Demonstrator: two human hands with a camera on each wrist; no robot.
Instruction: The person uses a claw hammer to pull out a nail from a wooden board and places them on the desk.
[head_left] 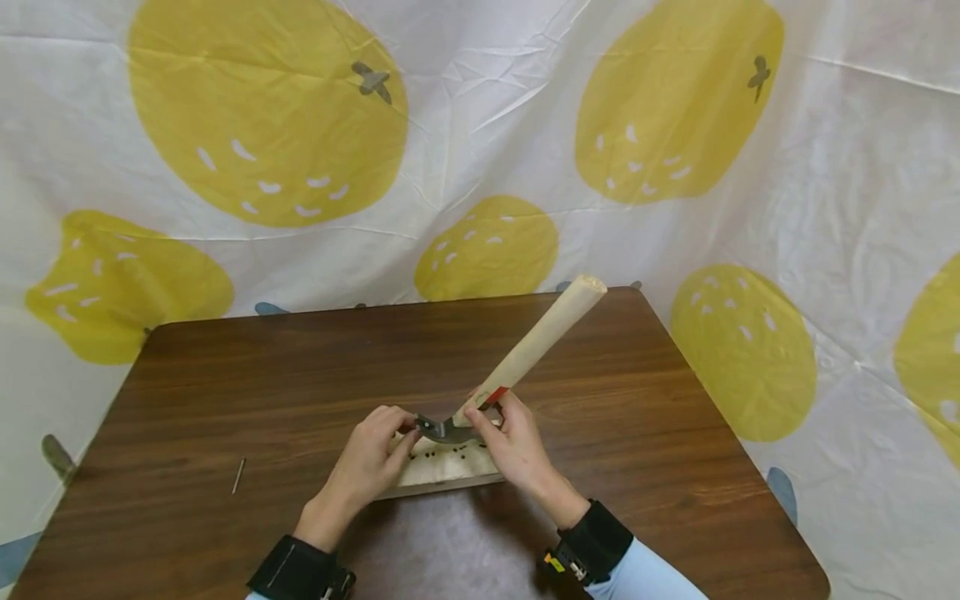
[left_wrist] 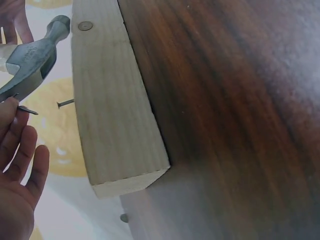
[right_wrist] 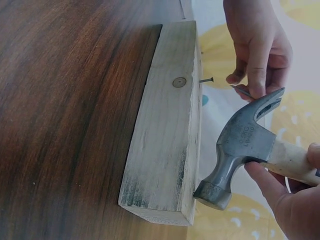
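Note:
My right hand [head_left: 521, 446] holds a claw hammer [right_wrist: 250, 140] by its pale wooden handle, close to the steel head. The handle slants up and away to the right, over the wooden block [head_left: 442, 477]. Between thumb and fingers my left hand [head_left: 367, 457] pinches a nail [left_wrist: 28, 110] at the tip of the hammer's claw. Dark holes dot the top of the block. Out of that same face stands another nail [right_wrist: 207, 80], seen in both wrist views. Whether the pinched nail sits in the claw's slot is hard to tell.
On the brown wood-grain table [head_left: 637, 467] a loose nail [head_left: 238, 476] lies to the left. A white curtain [head_left: 480, 125] with yellow fruit prints hangs behind the table and along its sides.

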